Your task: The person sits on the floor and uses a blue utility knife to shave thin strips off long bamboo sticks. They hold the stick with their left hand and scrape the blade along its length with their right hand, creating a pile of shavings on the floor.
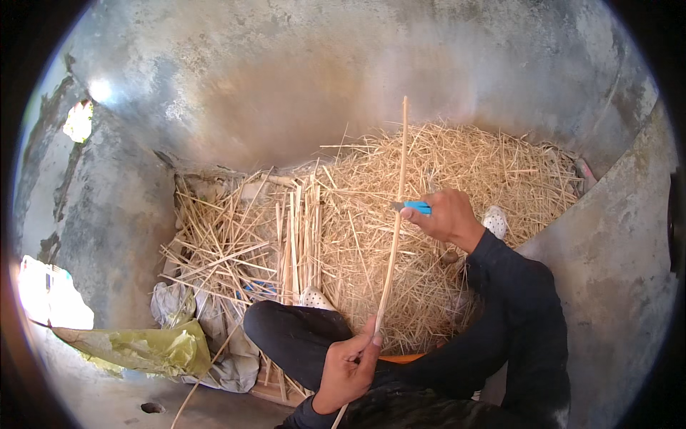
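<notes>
A long, thin pale strip (pixel 403 154), like split bamboo or cane, runs upward in front of me, slightly tilted to the right. Low on it, my left hand (pixel 348 372) is closed with thumb and fingers pinching the strip, whose lower end passes beneath the hand. My right hand (pixel 451 217) grips a small blue-handled knife (pixel 417 207). Its short dark blade lies against the strip around the middle, with the thumb close beside the strip. The fingers of that hand are curled and partly hidden behind the handle.
Shavings (pixel 471 161) pile thickly before me against a concrete wall (pixel 286 86). Straight strips (pixel 296 243) lie left of the pile, beside a loose tangle of strips (pixel 221 236). A yellow-green sheet (pixel 153 348) and whitish sacking (pixel 236 361) lie at lower left. My dotted white shoes (pixel 494 222) rest among shavings.
</notes>
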`<action>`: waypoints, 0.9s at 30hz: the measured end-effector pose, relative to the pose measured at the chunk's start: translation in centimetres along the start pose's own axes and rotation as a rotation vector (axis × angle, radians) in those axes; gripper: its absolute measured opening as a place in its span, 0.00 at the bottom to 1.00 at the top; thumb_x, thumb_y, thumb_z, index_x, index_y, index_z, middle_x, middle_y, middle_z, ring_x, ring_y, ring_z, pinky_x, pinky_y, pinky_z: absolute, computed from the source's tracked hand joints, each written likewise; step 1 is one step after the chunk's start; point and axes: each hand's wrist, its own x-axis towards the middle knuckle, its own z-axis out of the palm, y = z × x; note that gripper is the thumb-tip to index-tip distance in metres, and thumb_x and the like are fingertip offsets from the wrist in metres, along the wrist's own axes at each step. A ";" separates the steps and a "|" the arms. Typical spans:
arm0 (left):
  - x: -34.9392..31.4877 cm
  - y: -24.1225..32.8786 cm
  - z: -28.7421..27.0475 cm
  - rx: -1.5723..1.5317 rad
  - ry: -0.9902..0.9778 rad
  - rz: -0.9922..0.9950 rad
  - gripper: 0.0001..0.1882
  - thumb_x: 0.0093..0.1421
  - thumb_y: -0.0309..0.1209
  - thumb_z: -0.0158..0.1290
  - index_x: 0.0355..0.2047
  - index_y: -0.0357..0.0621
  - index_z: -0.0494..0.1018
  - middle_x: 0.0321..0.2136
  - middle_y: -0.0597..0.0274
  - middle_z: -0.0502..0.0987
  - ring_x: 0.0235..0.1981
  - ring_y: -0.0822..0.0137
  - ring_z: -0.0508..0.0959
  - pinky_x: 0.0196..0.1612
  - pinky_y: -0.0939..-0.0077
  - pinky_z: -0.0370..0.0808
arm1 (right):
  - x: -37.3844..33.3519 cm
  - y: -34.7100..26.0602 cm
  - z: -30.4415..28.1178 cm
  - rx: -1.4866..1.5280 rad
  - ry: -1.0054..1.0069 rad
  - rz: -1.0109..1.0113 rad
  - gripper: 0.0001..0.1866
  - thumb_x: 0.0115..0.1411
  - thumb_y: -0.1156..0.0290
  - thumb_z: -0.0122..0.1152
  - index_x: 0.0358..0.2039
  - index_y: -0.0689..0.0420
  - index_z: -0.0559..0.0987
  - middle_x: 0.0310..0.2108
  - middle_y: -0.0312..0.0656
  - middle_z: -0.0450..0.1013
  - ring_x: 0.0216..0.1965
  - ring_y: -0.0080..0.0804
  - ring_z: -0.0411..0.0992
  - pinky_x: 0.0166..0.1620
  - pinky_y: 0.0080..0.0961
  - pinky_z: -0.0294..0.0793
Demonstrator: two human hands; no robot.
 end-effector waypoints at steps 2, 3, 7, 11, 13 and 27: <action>0.0 -0.3 -0.1 0.043 0.003 0.010 0.18 0.62 0.22 0.50 0.53 0.29 0.69 0.18 0.71 0.65 0.21 0.84 0.60 0.21 0.86 0.59 | -0.9 -0.4 -0.1 -0.014 -0.052 -0.017 0.39 0.50 0.25 0.47 0.09 0.52 0.73 0.06 0.40 0.62 0.08 0.35 0.61 0.17 0.34 0.61; 0.0 -0.5 -0.3 0.078 0.030 0.010 0.18 0.62 0.21 0.50 0.52 0.29 0.69 0.17 0.69 0.66 0.20 0.84 0.61 0.21 0.85 0.59 | -1.5 -1.7 0.1 -0.007 -0.062 -0.098 0.40 0.50 0.25 0.46 0.10 0.52 0.74 0.06 0.40 0.63 0.08 0.35 0.63 0.16 0.34 0.62; 0.1 -0.7 -0.7 0.360 0.067 0.231 0.19 0.57 0.19 0.52 0.50 0.29 0.71 0.16 0.50 0.69 0.15 0.68 0.71 0.21 0.75 0.66 | -2.1 -2.2 0.0 -0.043 -0.022 -0.242 0.39 0.48 0.25 0.49 0.10 0.52 0.74 0.06 0.38 0.64 0.09 0.35 0.65 0.16 0.32 0.63; 0.7 1.2 -1.2 0.582 0.039 0.247 0.21 0.53 0.18 0.52 0.50 0.31 0.71 0.19 0.44 0.71 0.19 0.50 0.75 0.22 0.69 0.70 | -1.0 -1.3 0.1 -0.037 0.079 -0.215 0.38 0.50 0.26 0.50 0.08 0.52 0.72 0.06 0.38 0.63 0.09 0.35 0.64 0.15 0.34 0.61; 0.7 1.5 -1.2 0.601 0.030 0.264 0.22 0.53 0.18 0.52 0.50 0.31 0.71 0.19 0.44 0.71 0.18 0.51 0.76 0.22 0.69 0.71 | -0.4 -0.2 0.1 -0.088 0.112 -0.166 0.40 0.49 0.25 0.49 0.09 0.53 0.75 0.05 0.37 0.63 0.08 0.33 0.65 0.14 0.31 0.62; -1.0 0.6 -1.0 0.610 -0.028 0.297 0.22 0.53 0.21 0.53 0.51 0.34 0.71 0.18 0.48 0.71 0.18 0.52 0.75 0.21 0.68 0.70 | 2.2 4.6 -1.1 -0.156 0.191 0.003 0.42 0.53 0.24 0.40 0.07 0.52 0.73 0.04 0.34 0.57 0.08 0.30 0.62 0.14 0.32 0.59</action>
